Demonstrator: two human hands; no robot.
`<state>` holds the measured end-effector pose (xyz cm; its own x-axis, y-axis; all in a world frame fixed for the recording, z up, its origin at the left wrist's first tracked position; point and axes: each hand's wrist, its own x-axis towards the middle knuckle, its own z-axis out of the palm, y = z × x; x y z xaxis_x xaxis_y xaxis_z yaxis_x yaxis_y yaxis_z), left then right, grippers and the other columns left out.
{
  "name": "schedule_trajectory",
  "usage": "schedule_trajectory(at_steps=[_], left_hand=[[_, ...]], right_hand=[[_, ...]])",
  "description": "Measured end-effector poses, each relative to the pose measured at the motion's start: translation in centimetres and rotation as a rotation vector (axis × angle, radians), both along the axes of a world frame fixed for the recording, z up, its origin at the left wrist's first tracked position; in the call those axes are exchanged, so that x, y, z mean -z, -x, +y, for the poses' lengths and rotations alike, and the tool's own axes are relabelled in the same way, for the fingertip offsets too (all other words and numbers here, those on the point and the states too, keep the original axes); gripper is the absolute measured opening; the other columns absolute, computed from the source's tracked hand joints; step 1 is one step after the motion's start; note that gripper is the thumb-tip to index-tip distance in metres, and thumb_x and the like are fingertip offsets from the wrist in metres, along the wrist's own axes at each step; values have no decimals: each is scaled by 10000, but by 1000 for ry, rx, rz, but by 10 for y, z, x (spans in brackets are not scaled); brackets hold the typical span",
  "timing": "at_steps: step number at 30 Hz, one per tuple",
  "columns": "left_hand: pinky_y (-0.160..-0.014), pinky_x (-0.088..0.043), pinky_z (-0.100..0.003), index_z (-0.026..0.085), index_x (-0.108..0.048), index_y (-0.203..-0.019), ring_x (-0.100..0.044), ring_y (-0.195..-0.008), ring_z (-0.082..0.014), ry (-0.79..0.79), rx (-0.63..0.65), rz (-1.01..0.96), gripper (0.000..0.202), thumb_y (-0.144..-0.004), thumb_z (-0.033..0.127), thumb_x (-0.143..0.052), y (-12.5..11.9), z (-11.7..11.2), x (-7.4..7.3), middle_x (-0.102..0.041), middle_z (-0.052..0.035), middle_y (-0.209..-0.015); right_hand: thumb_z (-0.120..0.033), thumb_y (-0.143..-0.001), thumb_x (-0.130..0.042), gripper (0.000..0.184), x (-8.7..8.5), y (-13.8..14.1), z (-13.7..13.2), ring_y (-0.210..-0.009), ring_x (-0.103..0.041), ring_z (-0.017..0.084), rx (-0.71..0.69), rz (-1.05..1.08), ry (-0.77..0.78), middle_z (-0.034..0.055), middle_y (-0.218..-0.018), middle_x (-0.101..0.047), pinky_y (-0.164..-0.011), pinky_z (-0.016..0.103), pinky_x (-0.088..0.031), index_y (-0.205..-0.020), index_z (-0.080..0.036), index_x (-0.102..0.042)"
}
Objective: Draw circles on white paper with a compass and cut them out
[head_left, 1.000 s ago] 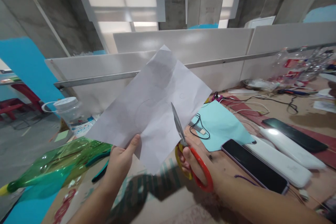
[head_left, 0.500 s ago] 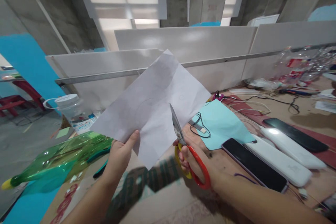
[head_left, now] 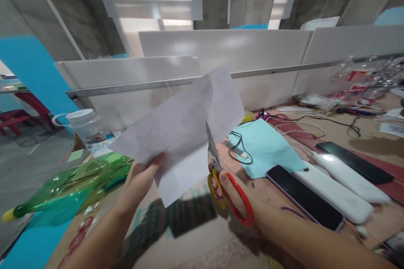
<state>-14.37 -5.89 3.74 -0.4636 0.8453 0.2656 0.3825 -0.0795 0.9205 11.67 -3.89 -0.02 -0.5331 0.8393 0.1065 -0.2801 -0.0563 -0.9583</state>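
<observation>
A sheet of white paper [head_left: 186,130] is held up above the table, bent, with faint pencil-like lines on it. My left hand [head_left: 147,176] pinches its lower left edge, thumb on the near face. In my right hand [head_left: 225,191] are scissors [head_left: 232,193] with one red and one yellow handle loop. Their blade points up and lies over the paper's right part; how far the blades are apart is hard to see. A light blue sheet [head_left: 274,151] lies on the table to the right, with a thin black cord [head_left: 241,149] on it.
Right of my hands lie a dark phone [head_left: 306,197], white power banks [head_left: 353,176] and cables. A green plastic bottle [head_left: 72,180] lies at the left, near a clear lidded jar [head_left: 86,130]. Clear bottles [head_left: 350,75] stand far right. A low white partition [head_left: 221,50] runs behind.
The white paper has tilted and curled, its top corner shifting right and its right corner drawing in. My left hand has turned slightly left; the scissors stay nearly in place.
</observation>
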Motion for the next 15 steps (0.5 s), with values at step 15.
schedule_trajectory(at_steps=[15], left_hand=[[-952, -583, -422, 203, -795, -958, -731, -1061, -336, 13, 154, -10, 349, -745, 479, -770, -2, -11, -13, -800, -95, -1099]], right_hand=[[-828, -863, -442, 599, -25, -10, -4, -622, -375, 184, 41, -123, -176, 19, -704, -437, -579, 355, -339, -700, -255, -512]])
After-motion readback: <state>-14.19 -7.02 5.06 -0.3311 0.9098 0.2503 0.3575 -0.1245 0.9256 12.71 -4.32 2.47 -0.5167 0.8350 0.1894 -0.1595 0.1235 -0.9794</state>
